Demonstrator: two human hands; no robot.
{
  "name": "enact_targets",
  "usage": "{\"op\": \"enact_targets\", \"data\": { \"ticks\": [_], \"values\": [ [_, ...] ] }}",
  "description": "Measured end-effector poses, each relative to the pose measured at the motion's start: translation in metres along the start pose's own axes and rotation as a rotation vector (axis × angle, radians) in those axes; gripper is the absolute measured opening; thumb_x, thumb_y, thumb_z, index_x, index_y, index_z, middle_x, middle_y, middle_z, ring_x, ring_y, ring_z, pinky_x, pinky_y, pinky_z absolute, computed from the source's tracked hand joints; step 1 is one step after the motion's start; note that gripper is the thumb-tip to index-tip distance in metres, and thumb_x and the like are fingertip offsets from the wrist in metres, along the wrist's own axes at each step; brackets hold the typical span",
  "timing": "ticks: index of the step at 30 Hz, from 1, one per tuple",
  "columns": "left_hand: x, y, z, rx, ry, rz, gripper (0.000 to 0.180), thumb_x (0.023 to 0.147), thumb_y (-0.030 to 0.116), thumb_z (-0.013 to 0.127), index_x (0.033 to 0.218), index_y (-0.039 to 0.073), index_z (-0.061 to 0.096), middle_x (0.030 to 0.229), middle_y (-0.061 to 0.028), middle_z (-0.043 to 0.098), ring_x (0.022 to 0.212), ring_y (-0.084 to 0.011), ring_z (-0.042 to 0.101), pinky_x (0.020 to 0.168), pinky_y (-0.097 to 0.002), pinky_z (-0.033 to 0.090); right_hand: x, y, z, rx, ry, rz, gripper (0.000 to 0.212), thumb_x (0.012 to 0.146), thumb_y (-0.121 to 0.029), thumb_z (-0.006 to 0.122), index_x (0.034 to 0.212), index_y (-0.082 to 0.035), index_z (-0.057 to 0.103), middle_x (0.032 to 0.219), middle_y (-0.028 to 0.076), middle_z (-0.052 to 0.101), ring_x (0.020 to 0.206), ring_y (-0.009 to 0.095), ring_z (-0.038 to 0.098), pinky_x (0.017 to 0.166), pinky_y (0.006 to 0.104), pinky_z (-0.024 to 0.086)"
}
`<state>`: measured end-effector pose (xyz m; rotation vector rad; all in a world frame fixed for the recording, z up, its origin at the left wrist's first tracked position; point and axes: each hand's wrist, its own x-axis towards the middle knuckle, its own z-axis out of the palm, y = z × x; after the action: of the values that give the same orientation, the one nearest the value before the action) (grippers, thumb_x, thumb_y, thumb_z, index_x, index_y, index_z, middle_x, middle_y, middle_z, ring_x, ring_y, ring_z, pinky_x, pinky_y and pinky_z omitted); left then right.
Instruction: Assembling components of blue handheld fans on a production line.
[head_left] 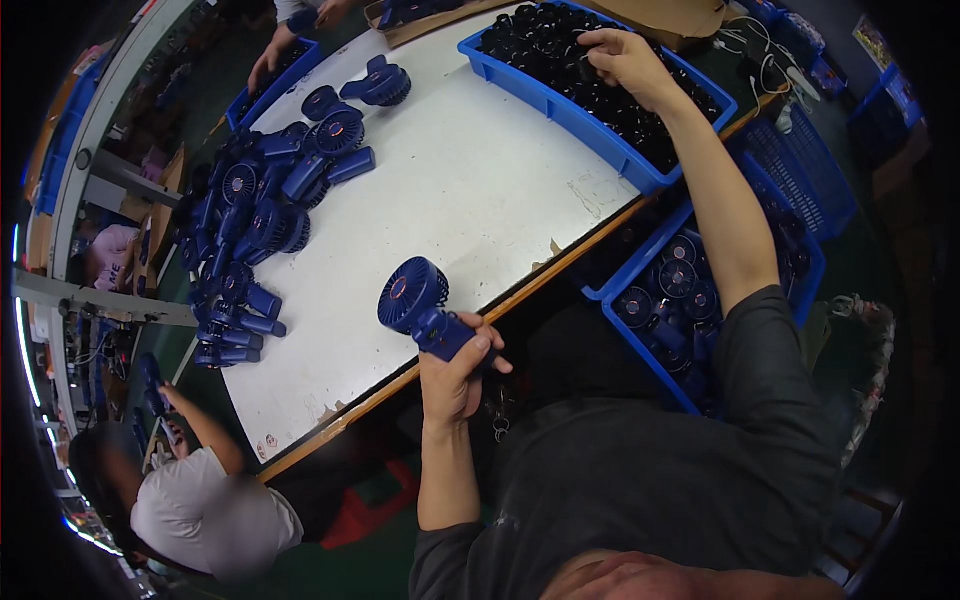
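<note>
My left hand [455,375] is wrapped round the handle of a dark blue handheld fan [412,293]. The fan's round head tilts up over the near edge of the white table [400,190]. Far to the right, my right hand [630,65] reaches over a blue bin [570,108] full of small glossy black parts [545,35]. Its fingers are loosely apart, with their tips at the parts; nothing held shows between them. A heap of similar blue fans [255,215] covers the left side of the table.
Below the table's right edge stands a blue crate [650,350] with more fans in it. A co-worker in a light shirt [205,505] sits at the lower left. Another person's hand [275,55] is over a blue bin [290,85] at the far left. White cables [765,50] lie at the far right.
</note>
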<state>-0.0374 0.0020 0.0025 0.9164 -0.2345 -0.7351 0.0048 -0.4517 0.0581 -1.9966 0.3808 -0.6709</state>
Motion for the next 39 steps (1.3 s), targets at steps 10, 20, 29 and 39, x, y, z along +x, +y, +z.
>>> {"op": "enact_targets", "data": {
  "ticks": [10,20,29,39],
  "values": [
    [0.038,-0.018,0.033,-0.035,0.128,0.029,0.046,0.09,0.007,0.069,0.129,-0.005,0.048,0.108,-0.0157,0.063,0.088,-0.0202,0.065,0.056,-0.0281,0.058,-0.222,-0.089,0.123,0.543,-0.407,-0.02,0.045,0.088,0.005,0.056,0.132,-0.006,0.058,0.104,0.009,0.06,0.087,0.017,0.063,0.074,0.0298,0.054],
    [-0.003,-0.019,0.029,0.142,-0.171,-0.185,0.051,0.091,0.023,0.07,0.129,0.002,0.044,0.099,-0.0113,0.059,0.08,-0.0178,0.061,0.043,-0.0184,0.048,-0.232,-0.085,0.102,0.091,-0.408,-0.605,0.028,0.087,-0.013,0.068,0.113,-0.002,0.063,0.101,0.015,0.061,0.094,0.033,0.064,0.08,0.0396,0.054],
    [0.001,-0.038,0.066,-0.137,0.277,-0.085,0.064,0.1,0.059,0.039,0.139,0.008,0.043,0.127,-0.0125,0.057,0.114,-0.0257,0.06,0.093,-0.0419,0.053,-0.256,-0.099,0.112,-0.191,-0.331,-0.568,0.038,0.083,-0.025,0.069,0.116,-0.008,0.061,0.114,0.014,0.057,0.109,0.03,0.055,0.09,0.0419,0.047],
    [0.013,-0.05,0.127,1.331,-0.493,0.506,0.097,0.09,0.046,0.066,0.153,-0.006,0.015,0.158,-0.0284,0.018,0.148,-0.0394,0.019,0.119,-0.0466,0.018,-0.332,-0.018,0.04,0.235,-0.151,0.239,0.051,0.076,-0.018,0.066,0.122,0.001,0.056,0.102,0.021,0.064,0.092,0.035,0.063,0.084,0.0445,0.05]
  ]
}}
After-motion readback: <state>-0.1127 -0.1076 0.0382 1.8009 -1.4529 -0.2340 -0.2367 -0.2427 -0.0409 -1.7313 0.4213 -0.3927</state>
